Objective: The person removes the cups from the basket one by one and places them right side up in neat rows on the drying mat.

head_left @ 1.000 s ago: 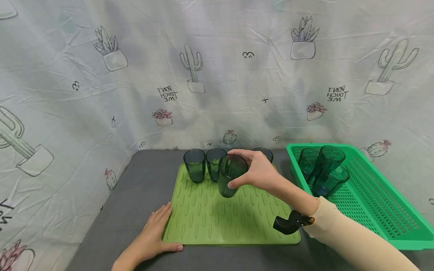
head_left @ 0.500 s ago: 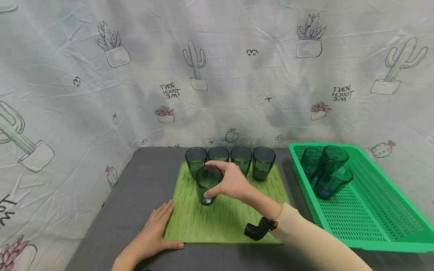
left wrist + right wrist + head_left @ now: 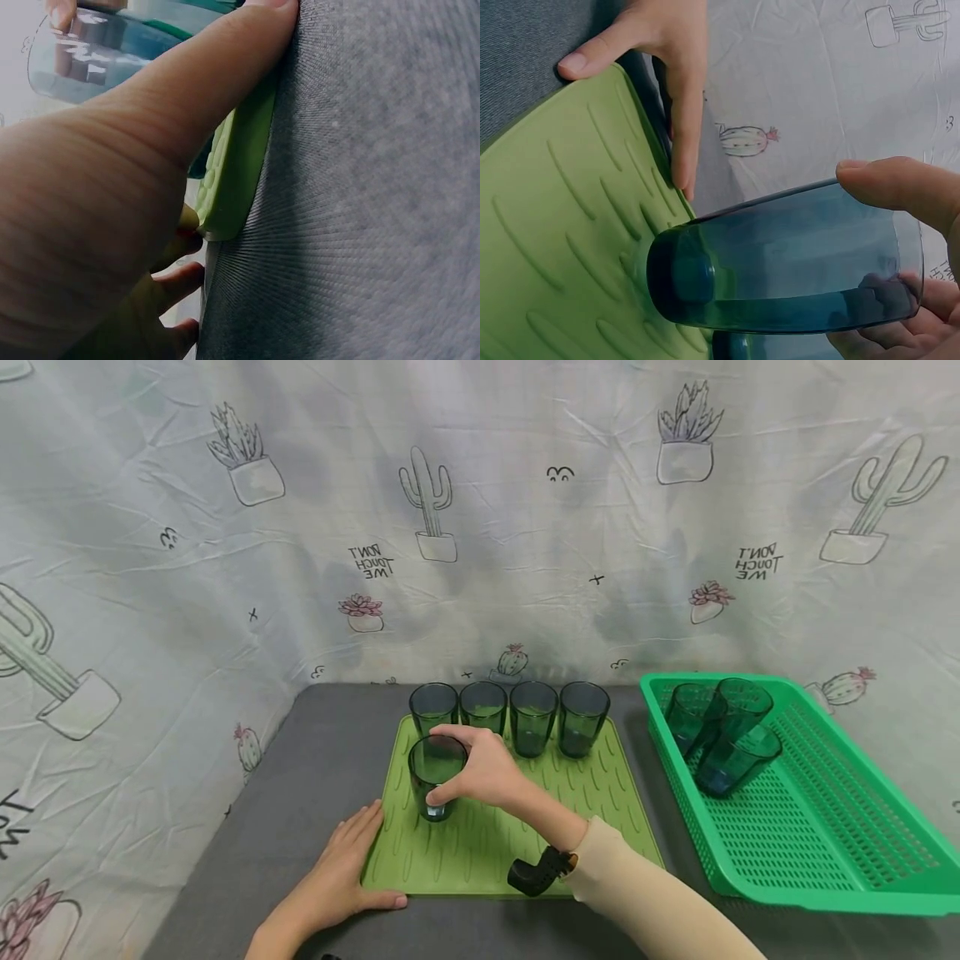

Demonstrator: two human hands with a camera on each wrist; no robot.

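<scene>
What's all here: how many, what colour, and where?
Printed cloth backdrop: one, whitish, behind
Fabric tabletop: one, dark grey, beneath
Rectangular ridged mat: one, lime green, centre
Perforated plastic basket: one, bright green, right
Row of glass tumblers: four, green, mat's back
Basket tumblers: three, green, basket's left
Held tumbler: one, green, in front of row
Wrist gadget: one, black, right wrist
Sleeve: one, beige, right arm
Left hand: one, mat's front-left corner
Right hand: one, gripping held tumbler

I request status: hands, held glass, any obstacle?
Right hand grips glass; contact with green mat unclear. Left hand at mat's near-left corner. Four upright glasses behind; no obstruction seen.
</scene>
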